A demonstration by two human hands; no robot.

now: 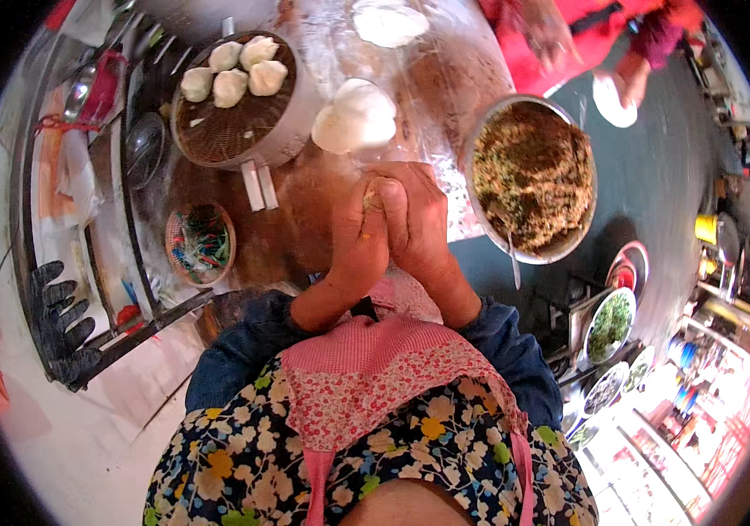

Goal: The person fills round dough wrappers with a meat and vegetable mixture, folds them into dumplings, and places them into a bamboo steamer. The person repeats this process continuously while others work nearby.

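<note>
My left hand (360,227) and my right hand (420,220) are pressed together before my apron, over the worktable's near edge. Their thumbs lie side by side and the other fingers curl away from view, hiding whatever may be between the palms. Just beyond them, overlapping flat dough wrappers (355,118) rest on the floured table (414,118). To the left stands a round metal steamer (217,141) with several filled buns (230,87) grouped at its far side. On the right is a metal bowl of chopped filling (533,177), a spoon (514,266) leaning out of it.
More dough wrappers (389,23) lie at the far side. A co-worker's hand (631,82) at upper right holds a dough wrapper (614,105). A small basket (231,230) of mixed items sits left, beside a dark metal rack (131,217). Plates of greens (610,323) stand lower right.
</note>
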